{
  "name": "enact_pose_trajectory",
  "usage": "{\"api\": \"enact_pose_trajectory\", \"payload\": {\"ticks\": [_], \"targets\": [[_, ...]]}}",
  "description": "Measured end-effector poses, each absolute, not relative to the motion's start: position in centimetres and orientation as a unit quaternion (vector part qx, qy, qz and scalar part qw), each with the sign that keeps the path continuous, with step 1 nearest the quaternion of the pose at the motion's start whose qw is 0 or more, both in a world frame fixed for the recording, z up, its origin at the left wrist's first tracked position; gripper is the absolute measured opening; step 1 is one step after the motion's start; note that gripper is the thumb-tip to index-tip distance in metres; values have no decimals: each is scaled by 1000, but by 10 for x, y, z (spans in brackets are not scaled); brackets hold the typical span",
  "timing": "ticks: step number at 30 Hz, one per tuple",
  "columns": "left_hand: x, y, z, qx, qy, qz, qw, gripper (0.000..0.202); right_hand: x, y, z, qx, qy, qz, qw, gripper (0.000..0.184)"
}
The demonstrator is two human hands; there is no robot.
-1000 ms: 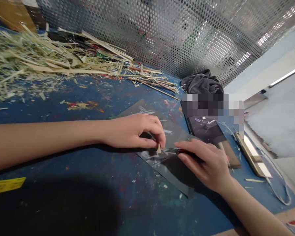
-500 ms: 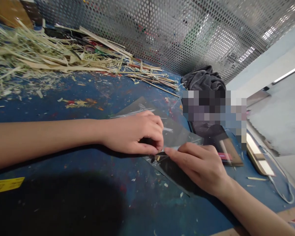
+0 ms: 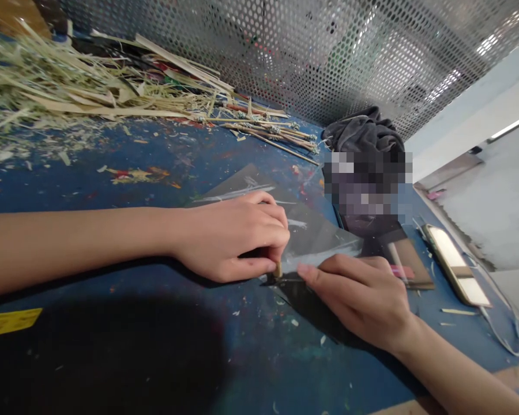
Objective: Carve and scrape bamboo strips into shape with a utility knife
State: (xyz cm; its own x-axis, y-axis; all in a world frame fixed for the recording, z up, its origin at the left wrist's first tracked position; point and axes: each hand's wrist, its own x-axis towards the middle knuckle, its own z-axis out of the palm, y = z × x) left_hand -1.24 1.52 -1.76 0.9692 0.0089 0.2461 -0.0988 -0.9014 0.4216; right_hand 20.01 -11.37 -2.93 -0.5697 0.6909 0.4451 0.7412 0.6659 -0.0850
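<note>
My left hand (image 3: 233, 239) rests on a dark cutting mat (image 3: 311, 233), its fingers curled and pinching a small tan wood piece (image 3: 278, 269) against the mat. My right hand (image 3: 363, 297) is closed around a thin knife with a pink handle (image 3: 400, 271); its index finger lies along the dark blade (image 3: 281, 280). The blade tip touches the base of the wood piece. Most of the knife is hidden under my fingers.
A heap of pale bamboo strips and shavings (image 3: 69, 98) lies at the back left of the paint-flecked blue table (image 3: 134, 190). A dark cloth (image 3: 363, 132) sits by the perforated metal wall (image 3: 307, 52). A phone (image 3: 456, 265) with a cable lies at the right.
My right hand has slid left, bringing the blade up to the wood piece. My left hand has curled tighter over the piece. The view has shifted slightly.
</note>
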Motion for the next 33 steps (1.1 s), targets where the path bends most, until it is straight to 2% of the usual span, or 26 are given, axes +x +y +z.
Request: {"api": "enact_pose_trajectory", "payload": {"ticks": [5,10,15,24,29,33], "targets": [[-11,14,-18,972,-17,121,203,10,202,-114,-30,-424,-880,-71,201,28],[-12,15,-17,969,-24,108,222,12,204,-118,-30,-412,-894,-44,170,23],[-11,15,-17,970,-14,108,219,11,202,-117,-27,-426,-875,-45,226,25],[-8,14,-17,969,-3,103,223,13,205,-118,-28,-392,-904,-79,153,23],[-9,15,-17,970,-7,108,218,11,206,-116,-25,-380,-893,-122,209,26],[-8,15,-17,969,-6,104,223,12,205,-111,-27,-401,-880,-151,205,28]]}}
